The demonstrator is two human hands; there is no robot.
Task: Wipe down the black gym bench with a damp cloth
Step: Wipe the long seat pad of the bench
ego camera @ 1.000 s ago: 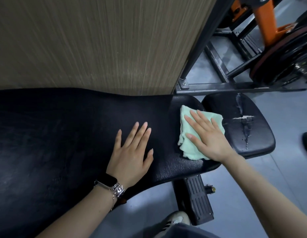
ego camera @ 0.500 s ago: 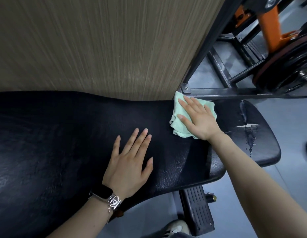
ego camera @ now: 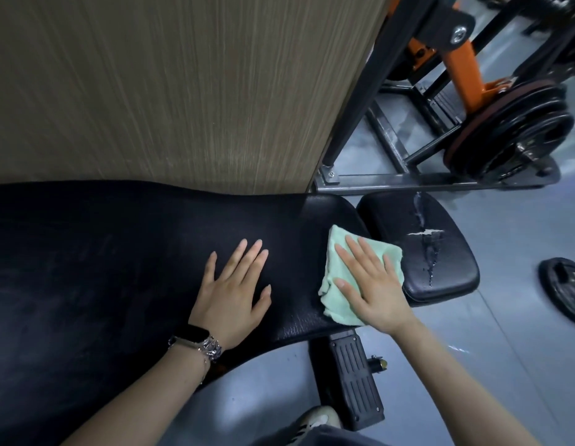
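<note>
- Bench backrest pad [ego camera: 118, 268], head view: the long black pad runs from the left edge to a rounded end near the middle-right, close against a wood-grain wall panel [ego camera: 183, 91]; a separate seat pad [ego camera: 440, 252] lies just beyond that end, across a narrow gap.
- Right hand [ego camera: 373, 284] lies flat, fingers straight and spread, pressing a folded mint-green cloth [ego camera: 334, 304] onto the rounded end of the backrest; the cloth's far corner reaches toward the gap.
- Left hand [ego camera: 234, 291] rests flat on the pad just beside the cloth, fingers extended, holding nothing; a smartwatch [ego camera: 194, 338] and a metal bracelet [ego camera: 212, 347] sit on its wrist.
- Doing the stroke well, as I judge it: keep the whole palm on the cloth so its folds do not bunch, run overlapping passes across the pad's width, and follow the curved edge so the rim is covered too.
- The bracing hand probably sits on a patch yet to be wiped, so it should shift aside.
- Backrest vinyl looks pebbled and faintly glossy; the cloth looks like soft, nappy terry.
- Seat pad shows a split in its cover with pale material exposed; the cloth could catch there, so light pressure seems wise.
- Beyond stand steel frame bars [ego camera: 408, 181], an orange upright [ego camera: 469, 75] and stacked weight plates [ego camera: 521, 130]; one loose plate [ego camera: 566, 291] lies on the grey floor.
</note>
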